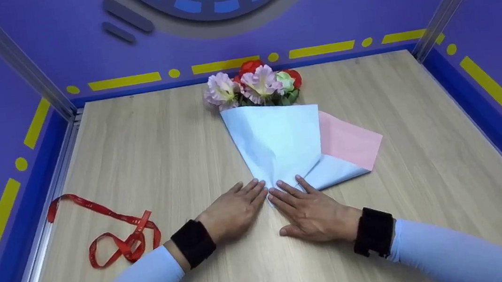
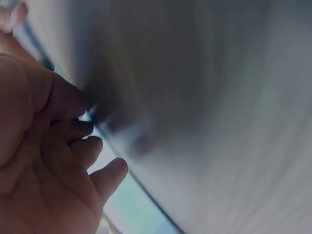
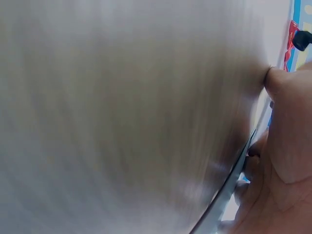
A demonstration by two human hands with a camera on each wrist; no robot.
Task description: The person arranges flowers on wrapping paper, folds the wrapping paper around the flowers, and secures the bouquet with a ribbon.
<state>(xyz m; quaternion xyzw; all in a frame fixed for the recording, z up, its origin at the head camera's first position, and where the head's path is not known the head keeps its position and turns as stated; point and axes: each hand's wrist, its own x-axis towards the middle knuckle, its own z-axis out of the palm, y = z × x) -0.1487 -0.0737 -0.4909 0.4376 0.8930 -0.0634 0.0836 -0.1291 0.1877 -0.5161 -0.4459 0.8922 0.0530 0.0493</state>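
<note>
A bouquet of artificial flowers (image 1: 259, 84), lilac, red and pale green, lies on the table wrapped in light blue paper (image 1: 292, 129). The blooms point to the back wall, and the paper narrows toward the person. On the right a loose flap shows its pink side (image 1: 350, 140). My left hand (image 1: 233, 211) rests its extended fingertips at the left of the narrow end. From the right, my right hand (image 1: 313, 212) presses straight, slightly spread fingers on the same end, its thumb over the table. The right wrist view catches a thin paper edge (image 3: 222, 200) under the fingers.
A red printed ribbon (image 1: 126, 245) lies in loose loops at the table's left, one end by the left edge. The wooden table (image 1: 161, 137) is bounded by purple panels (image 1: 335, 13) at the back and both sides, with metal posts in the back corners.
</note>
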